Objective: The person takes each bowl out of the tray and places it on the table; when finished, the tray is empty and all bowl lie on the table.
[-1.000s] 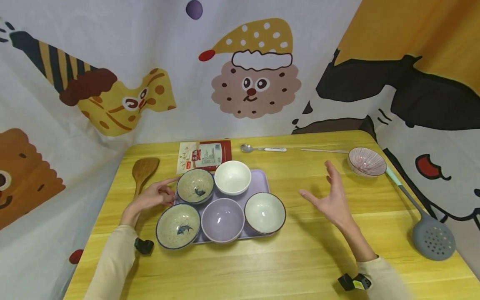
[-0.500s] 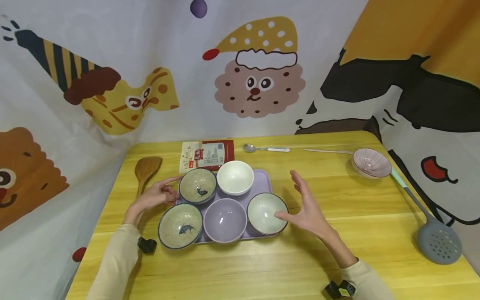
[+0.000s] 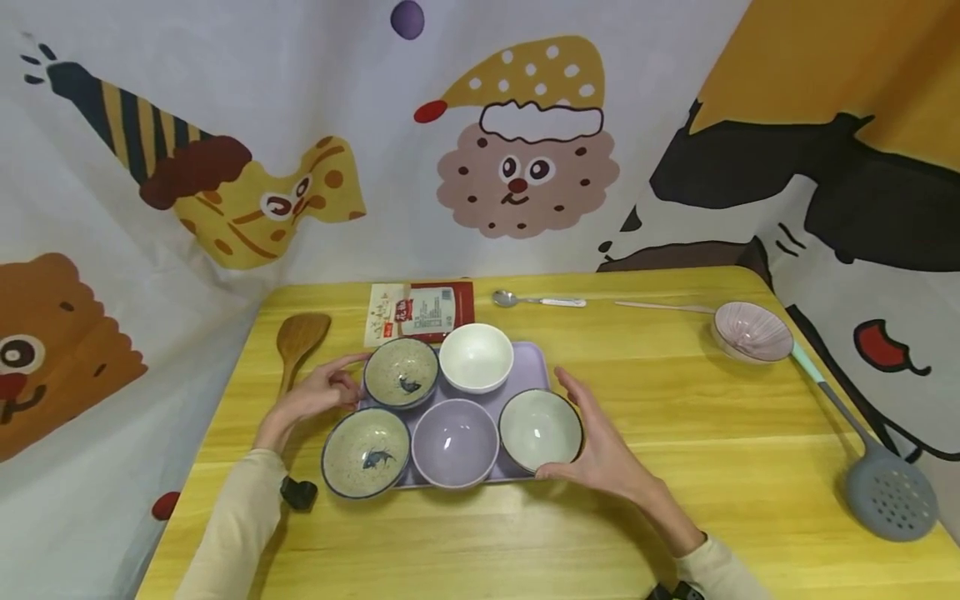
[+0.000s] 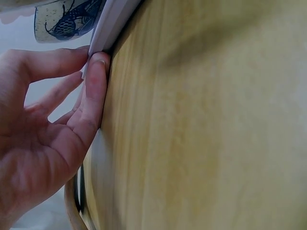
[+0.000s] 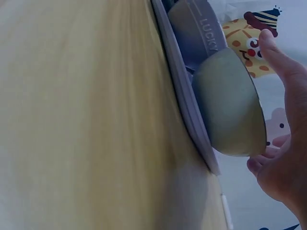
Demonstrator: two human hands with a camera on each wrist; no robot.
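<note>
A lilac tray (image 3: 528, 367) carries several bowls. At its left side my left hand (image 3: 311, 396) pinches the tray edge between thumb and finger, as the left wrist view shows (image 4: 112, 28). My right hand (image 3: 603, 454) spreads around the right side of a pale green bowl (image 3: 538, 427) with a dark rim; its fingertips are right at the rim, its thumb stretched wide in the right wrist view. Also on the tray are a white bowl (image 3: 477, 357), a purple bowl (image 3: 456, 442) and two speckled fish-patterned bowls, one behind (image 3: 401, 371) and one in front (image 3: 366, 452).
A wooden spatula (image 3: 302, 337) lies at the left, behind my left hand. Behind the tray are a red-and-cream packet (image 3: 420, 310) and a spoon (image 3: 536, 300). At the right stand a pink striped bowl (image 3: 752, 332) and a grey slotted turner (image 3: 892, 492).
My right hand has moved left from over the right part of the table to the pale green bowl. My left hand stays at the tray's left edge.
</note>
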